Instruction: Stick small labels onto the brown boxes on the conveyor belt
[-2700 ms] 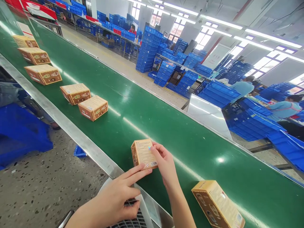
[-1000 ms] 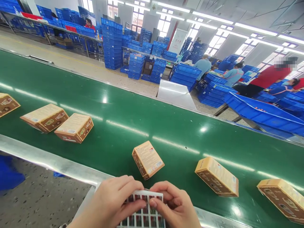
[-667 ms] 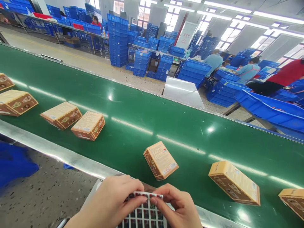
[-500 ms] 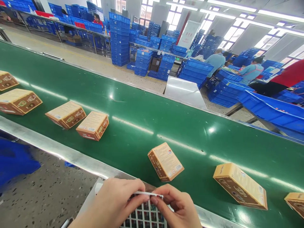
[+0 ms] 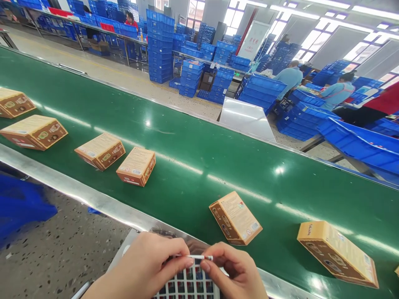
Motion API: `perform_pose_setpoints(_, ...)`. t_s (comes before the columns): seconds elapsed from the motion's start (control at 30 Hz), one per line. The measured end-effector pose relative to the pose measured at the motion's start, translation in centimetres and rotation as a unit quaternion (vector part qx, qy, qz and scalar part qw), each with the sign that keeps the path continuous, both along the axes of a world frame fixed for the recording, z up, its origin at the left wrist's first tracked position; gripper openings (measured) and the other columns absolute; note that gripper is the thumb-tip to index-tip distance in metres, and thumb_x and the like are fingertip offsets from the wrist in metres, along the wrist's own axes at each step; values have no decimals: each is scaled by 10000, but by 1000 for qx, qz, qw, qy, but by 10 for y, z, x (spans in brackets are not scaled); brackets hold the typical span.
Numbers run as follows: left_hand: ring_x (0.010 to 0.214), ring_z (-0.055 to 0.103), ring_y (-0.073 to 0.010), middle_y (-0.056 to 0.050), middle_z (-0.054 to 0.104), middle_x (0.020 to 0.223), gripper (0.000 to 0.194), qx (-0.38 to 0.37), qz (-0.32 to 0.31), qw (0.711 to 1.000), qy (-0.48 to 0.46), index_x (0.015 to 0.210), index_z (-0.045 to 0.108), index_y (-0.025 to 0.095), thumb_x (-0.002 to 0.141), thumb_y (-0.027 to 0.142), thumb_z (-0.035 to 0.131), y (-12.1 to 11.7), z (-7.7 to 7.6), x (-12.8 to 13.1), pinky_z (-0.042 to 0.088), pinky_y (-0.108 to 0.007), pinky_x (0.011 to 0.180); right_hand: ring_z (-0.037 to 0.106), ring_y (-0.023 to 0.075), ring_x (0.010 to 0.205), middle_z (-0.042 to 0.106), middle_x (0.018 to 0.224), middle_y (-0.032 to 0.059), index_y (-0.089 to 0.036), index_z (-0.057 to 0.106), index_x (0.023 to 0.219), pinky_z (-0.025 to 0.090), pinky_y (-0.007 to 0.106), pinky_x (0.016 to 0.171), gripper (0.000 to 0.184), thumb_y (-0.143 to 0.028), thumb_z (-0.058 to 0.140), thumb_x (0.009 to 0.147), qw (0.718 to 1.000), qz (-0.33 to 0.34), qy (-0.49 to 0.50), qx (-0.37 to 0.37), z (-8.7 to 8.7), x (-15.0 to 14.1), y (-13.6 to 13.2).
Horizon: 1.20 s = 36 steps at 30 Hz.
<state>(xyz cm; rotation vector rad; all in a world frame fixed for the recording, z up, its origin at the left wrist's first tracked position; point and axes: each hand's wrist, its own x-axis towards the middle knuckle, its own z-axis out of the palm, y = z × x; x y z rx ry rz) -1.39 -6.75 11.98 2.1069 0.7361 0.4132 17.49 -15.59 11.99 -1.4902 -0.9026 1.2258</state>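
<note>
Both hands are at the bottom edge, over the steel rim of the belt. My left hand (image 5: 146, 270) and my right hand (image 5: 235, 274) pinch the top edge of a white sticker sheet (image 5: 190, 282) printed with a grid of small red and dark labels. Just beyond my right hand, a tan carton (image 5: 236, 217) lies on the green conveyor belt (image 5: 199, 145), untouched. Another carton (image 5: 338, 253) lies to the right. Four more cartons (image 5: 136, 165) (image 5: 99, 150) (image 5: 34, 131) (image 5: 14, 101) are strung out to the left.
A steel rail (image 5: 77, 193) borders the belt's near side, with speckled floor and a blue bin (image 5: 18, 207) below left. Across the belt stand stacks of blue crates (image 5: 160, 41), a metal chute (image 5: 246, 118), and workers in blue (image 5: 289, 77) and red (image 5: 374, 106).
2.7 s ago my right hand pressed on the nearest carton; now both hands are off it and hold the sticker sheet. The view has panned left, shifting the cartons rightward in frame.
</note>
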Motion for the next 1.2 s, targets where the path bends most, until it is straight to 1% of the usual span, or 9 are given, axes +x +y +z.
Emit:
perform_pose_setpoints(0.1,584,506,-108,65,621,673,214,-53,-18,998,40,815,671,214,1002,244,570,3,11,0,307,-212,547,659,187,672,706,717,44,-210,754,739,548,253,657,438,-640,835,760,1000,-1,28,5,-1,-2,-1)
perform_pose_setpoints(0.2,588,484,-114,60,591,661,232,-69,-27,996,54,789,662,205,991,222,550,5,16,1,301,-215,549,658,183,673,697,701,37,-212,756,740,543,258,670,434,-637,840,759,999,8,41,-3,-2,-3,-2)
perform_pose_setpoints(0.37,565,445,-115,57,571,654,262,-56,-24,997,44,781,639,208,1005,243,507,3,12,0,262,-224,534,615,175,627,682,676,41,-201,765,739,512,252,624,469,-667,803,780,1000,21,0,-12,-6,-1,-3)
perform_pose_setpoints(0.47,559,447,-115,54,565,647,287,-60,-17,997,40,762,618,205,1012,259,488,3,11,-1,263,-224,536,575,166,598,672,657,42,-197,765,736,480,247,592,472,-661,759,823,999,33,-24,-13,-7,0,-3)
perform_pose_setpoints(0.53,562,457,-115,53,571,645,285,-65,-14,997,47,762,623,203,1010,255,490,3,11,-2,270,-225,542,583,170,614,677,669,43,-200,759,735,481,246,601,471,-659,740,840,999,33,-27,-10,-7,0,-3)
perform_pose_setpoints(0.7,570,482,-117,61,602,660,202,-60,6,997,44,805,660,218,979,239,562,4,9,-1,288,-219,538,637,193,683,695,726,46,-209,779,796,521,261,664,433,-642,784,809,999,24,16,-19,-4,-1,-1)
perform_pose_setpoints(0.87,570,482,-114,61,607,668,226,-57,10,998,38,803,643,215,998,237,532,3,8,-1,290,-220,548,631,172,664,703,711,38,-215,785,778,503,229,631,434,-641,857,733,998,-18,53,-30,-1,-3,1)
perform_pose_setpoints(1.03,581,482,-113,58,602,672,251,-73,2,996,42,789,631,212,1009,248,516,2,8,-1,293,-218,553,616,181,640,681,688,39,-207,766,746,493,243,607,464,-668,815,763,999,-35,11,-13,2,-6,1)
perform_pose_setpoints(1.2,568,466,-121,49,589,666,312,-63,4,998,30,779,607,208,1035,287,449,2,10,-1,282,-229,548,514,147,563,589,638,12,-197,711,741,427,226,539,500,-681,696,865,998,-21,-60,18,-7,-6,-1)
